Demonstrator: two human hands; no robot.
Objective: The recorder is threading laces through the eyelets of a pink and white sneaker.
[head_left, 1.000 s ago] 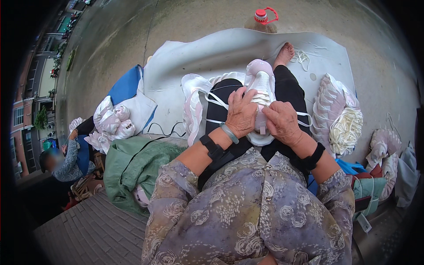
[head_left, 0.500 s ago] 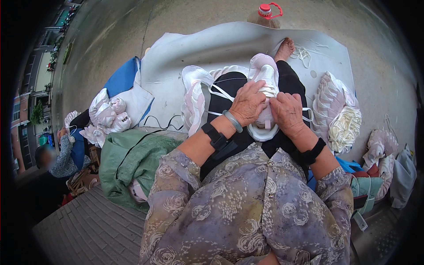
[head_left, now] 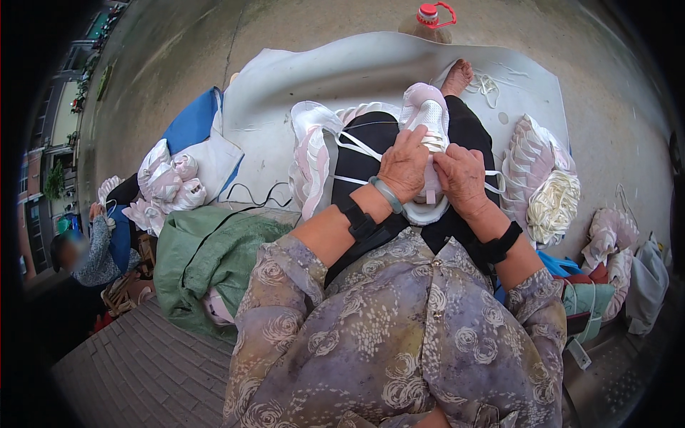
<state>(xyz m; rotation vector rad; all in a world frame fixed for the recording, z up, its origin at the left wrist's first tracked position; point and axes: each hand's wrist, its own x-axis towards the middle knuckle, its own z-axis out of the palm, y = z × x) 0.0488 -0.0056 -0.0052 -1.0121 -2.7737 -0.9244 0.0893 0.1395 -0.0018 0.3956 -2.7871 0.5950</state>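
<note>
Shoe of pale pink and white mesh (head_left: 426, 114) sits lengthwise between the person's black-trousered legs (head_left: 469, 135), its toe pointing away, its heel toward the purplish floral shirt (head_left: 371, 328). The left hand (head_left: 402, 164) and right hand (head_left: 460, 178) touch its lacing area from either side; I cannot tell whether either grip is clamped on a lace.

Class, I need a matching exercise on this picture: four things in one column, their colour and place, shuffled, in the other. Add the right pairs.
Column one:
1. Jug
2. Sack
3. Cord bundle
4. Shoe

Column two:
A. Cream, at the person's right
B. Pink and white, left hand and right hand on it
C. Red-capped, beyond the pale sheet
D. Green, at the person's left

Pairs: 1-C, 2-D, 3-A, 4-B
</note>
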